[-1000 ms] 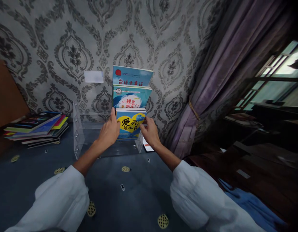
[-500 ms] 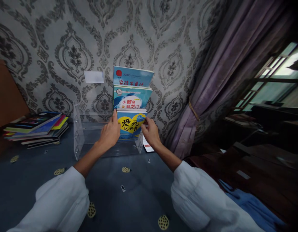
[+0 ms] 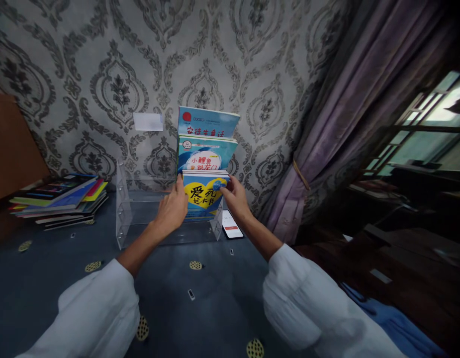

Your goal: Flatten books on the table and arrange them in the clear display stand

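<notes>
A clear tiered rack (image 3: 124, 211) stands on the dark cloth against the wall. Its right side bears blue books in rising rows: a blue book with a yellow heart (image 3: 205, 197) in front, a teal book (image 3: 207, 148) behind it, and a light blue book (image 3: 211, 121) at the top. My left hand (image 3: 172, 205) grips the left edge of the front books, fingers closed on it. At their upper right corner, my right hand (image 3: 236, 198) pinches the edge between thumb and fingers. Several books seem stacked together in the front row.
A pile of books and magazines (image 3: 61, 196) lies at the left, beside a brown box (image 3: 15, 144). A lit phone (image 3: 231, 224) rests right of the rack. A purple curtain (image 3: 326, 124) hangs at the right. A white label (image 3: 148, 122) shows above the rack's left part.
My right hand has shifted slightly up along the front books' right edge, and more of the phone shows. The whole view has moved a little.
</notes>
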Action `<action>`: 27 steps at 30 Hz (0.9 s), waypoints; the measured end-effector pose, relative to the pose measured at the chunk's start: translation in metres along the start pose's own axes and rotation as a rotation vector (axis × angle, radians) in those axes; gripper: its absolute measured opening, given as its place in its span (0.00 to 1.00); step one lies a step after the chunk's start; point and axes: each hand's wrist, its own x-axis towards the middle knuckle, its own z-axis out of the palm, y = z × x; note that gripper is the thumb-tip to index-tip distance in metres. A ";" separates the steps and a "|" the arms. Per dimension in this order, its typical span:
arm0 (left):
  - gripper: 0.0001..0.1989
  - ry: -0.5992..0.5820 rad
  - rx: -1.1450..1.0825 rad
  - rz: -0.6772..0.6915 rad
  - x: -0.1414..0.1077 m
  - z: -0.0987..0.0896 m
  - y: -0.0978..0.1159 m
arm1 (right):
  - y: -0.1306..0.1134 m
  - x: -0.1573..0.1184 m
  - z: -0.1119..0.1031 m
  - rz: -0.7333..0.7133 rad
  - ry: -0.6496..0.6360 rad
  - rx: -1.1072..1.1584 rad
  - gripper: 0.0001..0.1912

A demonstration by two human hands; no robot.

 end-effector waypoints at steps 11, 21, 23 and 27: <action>0.35 0.032 -0.057 0.071 0.002 0.008 -0.014 | -0.002 -0.004 0.002 0.012 0.015 -0.076 0.28; 0.18 -0.039 -0.106 -0.017 -0.016 0.014 -0.054 | 0.010 -0.032 -0.009 0.087 -0.027 -0.071 0.26; 0.16 -0.080 -0.018 -0.008 -0.023 0.016 -0.046 | 0.013 -0.036 -0.010 0.115 -0.022 -0.074 0.25; 0.14 -0.103 0.125 -0.001 -0.032 0.021 -0.026 | 0.018 -0.040 -0.011 0.152 -0.002 -0.075 0.24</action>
